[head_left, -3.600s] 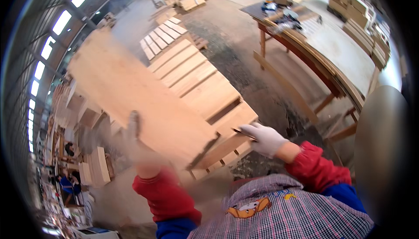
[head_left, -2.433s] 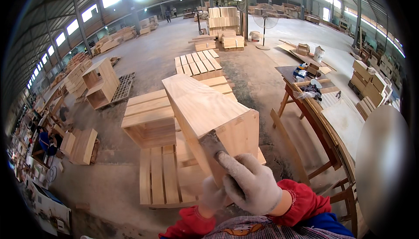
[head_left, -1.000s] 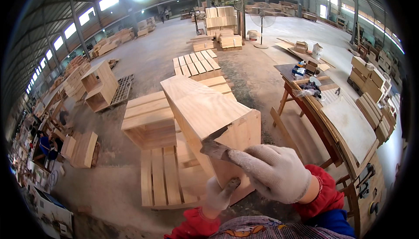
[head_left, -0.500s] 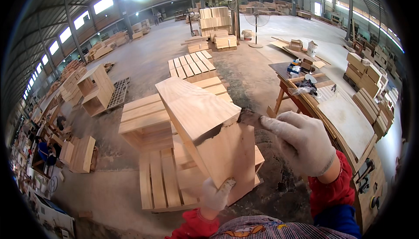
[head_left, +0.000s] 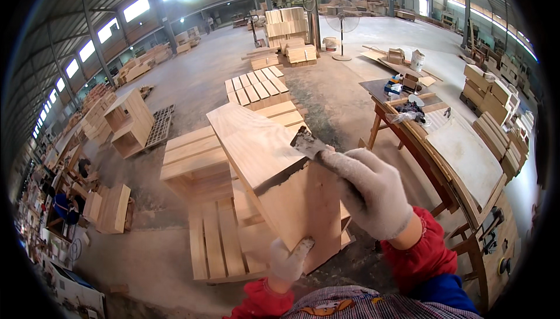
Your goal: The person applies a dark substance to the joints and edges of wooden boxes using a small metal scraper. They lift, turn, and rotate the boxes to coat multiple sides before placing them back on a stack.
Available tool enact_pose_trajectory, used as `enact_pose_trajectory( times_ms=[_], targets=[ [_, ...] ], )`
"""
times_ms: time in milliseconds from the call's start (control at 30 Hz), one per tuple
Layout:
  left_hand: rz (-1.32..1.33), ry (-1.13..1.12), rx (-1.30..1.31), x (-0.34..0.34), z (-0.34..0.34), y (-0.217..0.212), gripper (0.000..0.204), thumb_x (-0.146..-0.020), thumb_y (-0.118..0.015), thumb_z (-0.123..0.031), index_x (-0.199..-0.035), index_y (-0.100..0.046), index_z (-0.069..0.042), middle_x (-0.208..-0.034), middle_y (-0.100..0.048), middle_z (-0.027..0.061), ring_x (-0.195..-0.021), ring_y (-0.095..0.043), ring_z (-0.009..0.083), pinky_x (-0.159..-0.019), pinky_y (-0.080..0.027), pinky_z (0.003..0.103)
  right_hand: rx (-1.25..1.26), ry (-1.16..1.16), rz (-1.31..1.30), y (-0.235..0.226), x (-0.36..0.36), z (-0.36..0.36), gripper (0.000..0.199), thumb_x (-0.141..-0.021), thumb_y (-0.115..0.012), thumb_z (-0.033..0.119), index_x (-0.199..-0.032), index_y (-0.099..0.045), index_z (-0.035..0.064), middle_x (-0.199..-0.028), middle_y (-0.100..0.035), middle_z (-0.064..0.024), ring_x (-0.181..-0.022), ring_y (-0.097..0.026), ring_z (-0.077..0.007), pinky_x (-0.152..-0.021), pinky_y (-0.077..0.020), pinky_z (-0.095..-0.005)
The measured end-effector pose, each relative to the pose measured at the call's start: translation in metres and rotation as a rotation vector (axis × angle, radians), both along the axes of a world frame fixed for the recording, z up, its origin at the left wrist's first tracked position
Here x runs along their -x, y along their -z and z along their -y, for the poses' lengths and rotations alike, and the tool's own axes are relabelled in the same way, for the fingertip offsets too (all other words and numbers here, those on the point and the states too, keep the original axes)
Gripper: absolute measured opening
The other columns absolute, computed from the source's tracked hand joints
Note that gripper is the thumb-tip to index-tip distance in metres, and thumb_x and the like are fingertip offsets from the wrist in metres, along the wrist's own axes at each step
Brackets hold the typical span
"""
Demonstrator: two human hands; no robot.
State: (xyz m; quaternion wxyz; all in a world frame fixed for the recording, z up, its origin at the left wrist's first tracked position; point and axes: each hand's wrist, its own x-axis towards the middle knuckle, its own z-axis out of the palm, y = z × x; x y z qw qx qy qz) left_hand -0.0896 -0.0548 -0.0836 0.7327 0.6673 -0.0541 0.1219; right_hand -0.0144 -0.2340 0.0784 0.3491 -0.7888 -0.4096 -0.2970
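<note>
In front of me a pale wooden box (head_left: 251, 141) stands tilted, a dark smear of filler (head_left: 282, 176) along its upper near edge. My right hand (head_left: 373, 190), in a white glove, is closed round a putty knife (head_left: 309, 144). Its blade carries dark paste and lies over the far right corner of the box top. Low on the box's near face, my gloved left hand (head_left: 289, 260) grips the side edge, the thumb on the face. Its other fingers are mostly hidden behind the panel.
Slatted wooden pieces (head_left: 216, 240) lie beneath and behind the box. To the right stands a workbench (head_left: 461, 150) with a pale board and small supplies. An open wooden cabinet (head_left: 129, 122) is at the left, a standing fan (head_left: 342, 33) farther back.
My right hand has moved left and slightly down, bringing the putty knife blade from the corner's outer side onto the box top. The left hand keeps its hold.
</note>
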Motion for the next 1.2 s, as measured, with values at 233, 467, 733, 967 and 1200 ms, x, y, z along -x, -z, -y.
enact_pose_trajectory(
  times_ms=[233, 467, 733, 967, 1200],
  targets=[
    [-0.002, -0.010, 0.014, 0.001, 0.004, -0.001, 0.016, -0.087, -0.057, -0.006, -0.096, -0.066, 0.004, -0.081, -0.066, 0.0061, -0.073, -0.059, 0.0114, -0.065, -0.047, 0.026, 0.385, -0.068, 0.036, -0.026, 0.033, 0.003, 0.046, -0.070, -0.065, 0.003, -0.116, -0.063, 0.0085, -0.087, -0.061, -0.0080, -0.070, -0.063, -0.0252, -0.057, -0.0506, -0.0331],
    [0.039, -0.023, 0.061, -0.001, 0.005, 0.002, 0.019, -0.086, -0.059, -0.005, -0.099, -0.066, 0.006, -0.080, -0.066, 0.0050, -0.070, -0.058, 0.0109, -0.063, -0.047, 0.027, 0.486, 0.070, 0.229, -0.036, 0.029, 0.002, 0.035, -0.077, -0.061, 0.019, -0.112, -0.061, 0.0148, -0.079, -0.051, -0.0017, -0.065, -0.060, -0.0176, -0.050, -0.0466, -0.0288],
    [-0.012, -0.112, 0.163, 0.007, 0.009, -0.001, 0.013, -0.084, -0.064, -0.003, -0.093, -0.064, 0.006, -0.080, -0.066, 0.0059, -0.071, -0.060, 0.0116, -0.061, -0.048, 0.026, 0.389, 0.177, 0.099, -0.041, 0.006, 0.048, 0.042, -0.076, -0.062, 0.003, -0.116, -0.064, 0.0149, -0.079, -0.057, -0.0048, -0.067, -0.061, -0.0234, -0.057, -0.0485, -0.0340],
    [0.069, -0.091, 0.079, 0.005, 0.006, 0.012, 0.014, -0.082, -0.063, 0.004, -0.095, -0.062, 0.009, -0.089, -0.066, 0.0102, -0.076, -0.063, 0.0167, -0.064, -0.052, 0.030, 0.105, 0.032, 0.020, -0.001, 0.004, 0.031, 0.046, -0.076, -0.061, 0.002, -0.121, -0.061, 0.0131, -0.083, -0.059, -0.0067, -0.068, -0.061, -0.0245, -0.058, -0.0492, -0.0335],
    [-0.026, -0.123, 0.217, 0.006, 0.009, 0.011, 0.015, -0.081, -0.065, 0.001, -0.095, -0.064, 0.008, -0.091, -0.067, 0.0104, -0.076, -0.063, 0.0150, -0.067, -0.051, 0.029, -0.037, 0.037, 0.063, -0.001, -0.008, 0.024, 0.053, -0.072, -0.061, -0.003, -0.122, -0.060, 0.0124, -0.082, -0.058, -0.0074, -0.066, -0.060, -0.0256, -0.057, -0.0480, -0.0343]
  ],
)
